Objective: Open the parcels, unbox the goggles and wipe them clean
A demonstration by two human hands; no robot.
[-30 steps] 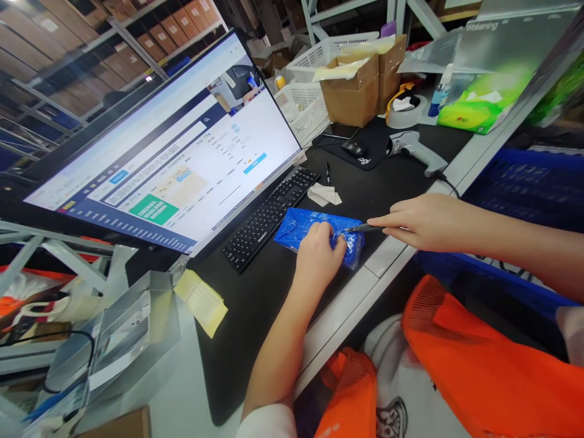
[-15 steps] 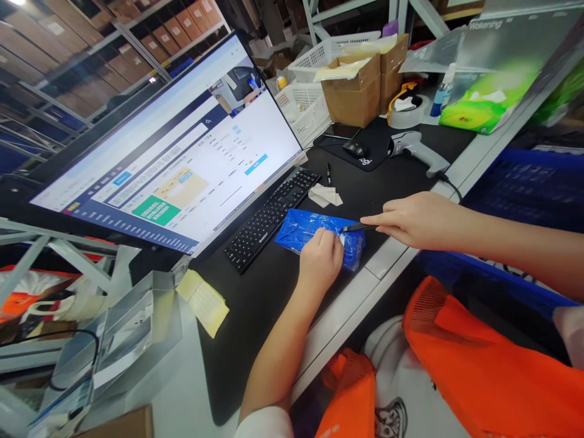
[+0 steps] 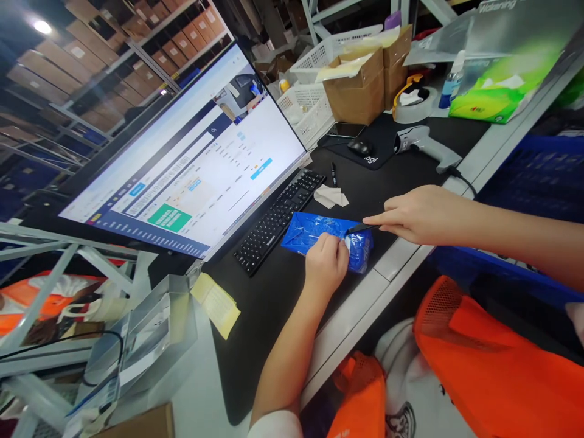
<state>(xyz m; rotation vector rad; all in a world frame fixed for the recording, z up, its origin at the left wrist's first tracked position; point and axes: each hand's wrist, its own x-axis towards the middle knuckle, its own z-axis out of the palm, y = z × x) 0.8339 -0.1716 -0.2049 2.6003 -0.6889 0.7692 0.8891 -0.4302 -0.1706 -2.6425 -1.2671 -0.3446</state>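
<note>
A blue plastic package (image 3: pixel 314 234) lies flat on the black desk mat (image 3: pixel 269 304) just in front of the keyboard (image 3: pixel 278 219). My left hand (image 3: pixel 326 261) rests on the package with its fingers curled, pinching a small white bit at the package's right end. My right hand (image 3: pixel 417 213) comes in from the right and grips a thin dark tool (image 3: pixel 360 229), perhaps a pen or blade. Its tip touches the package next to my left fingers.
A large monitor (image 3: pixel 191 164) stands at the left. Behind are a folded white paper (image 3: pixel 332 196), a black pen (image 3: pixel 334 173), a mouse (image 3: pixel 360 146), a barcode scanner (image 3: pixel 422 145), a tape roll (image 3: pixel 413 103), cardboard boxes (image 3: pixel 360 85) and white baskets (image 3: pixel 310 103). Orange mesh bags (image 3: pixel 488 365) hang below the desk edge.
My left hand has drawn its fingers together into a pinch on the package's right end. The tool tip in my right hand has edged slightly left along the package. The view shifted a little.
</note>
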